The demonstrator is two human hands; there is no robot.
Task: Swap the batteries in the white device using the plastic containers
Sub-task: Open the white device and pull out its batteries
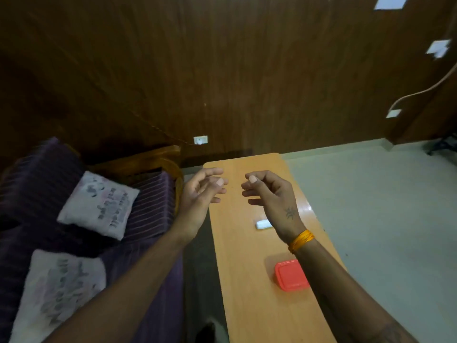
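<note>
Both hands hover over the far part of the wooden table [237, 268]: left hand [201, 191] and right hand [269, 191] have loosely curled fingers, holding nothing. The white device [262, 224] lies under the right wrist. 1 red container [290, 274] sits nearer.

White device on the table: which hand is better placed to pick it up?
Right, probably. The white device lies on the table just beside the right hand's wrist. The left hand hovers at the table's left edge, farther away. Both hands look empty, fingers loosely curled.
</note>
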